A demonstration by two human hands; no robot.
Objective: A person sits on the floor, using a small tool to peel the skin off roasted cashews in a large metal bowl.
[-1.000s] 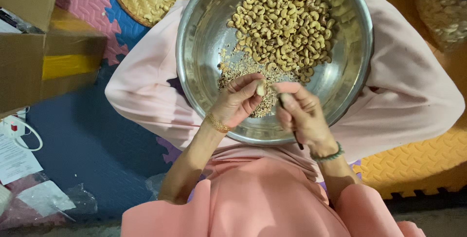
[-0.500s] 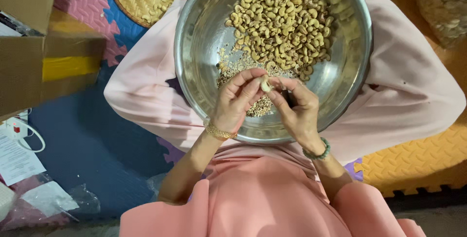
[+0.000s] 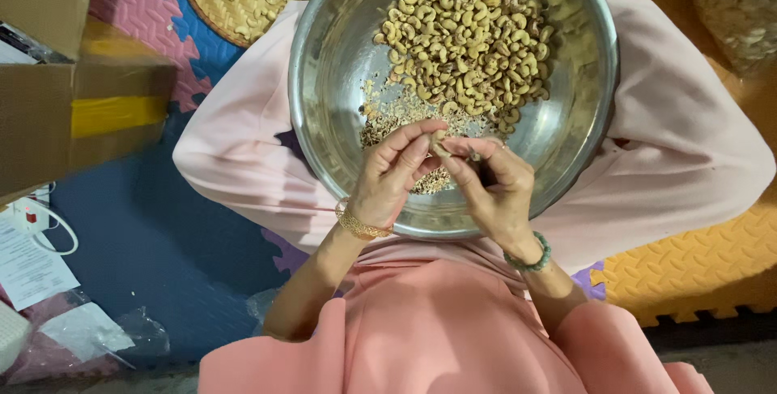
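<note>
A wide round bowl of shiny steel (image 3: 328, 78) rests on the lap, with a heap of pale curved cashew kernels (image 3: 465, 34) toward twelve o'clock and a patch of brownish skin flakes (image 3: 396, 115) toward seven o'clock of that heap. Above the flakes the left hand (image 3: 388, 180) and the right hand (image 3: 494, 192) meet fingertip to fingertip. Both grips close on one small pale cashew kernel (image 3: 439, 145), which sits at two o'clock from the left hand and eleven o'clock from the right; its long axis cannot be told.

**Fingers close in on one nut**

My right hand (image 3: 494, 188) has let its thin dark tool slip out of sight and risen to meet my left hand (image 3: 392, 175); both now pinch the pale curved cashew kernel (image 3: 439, 147) together.
</note>
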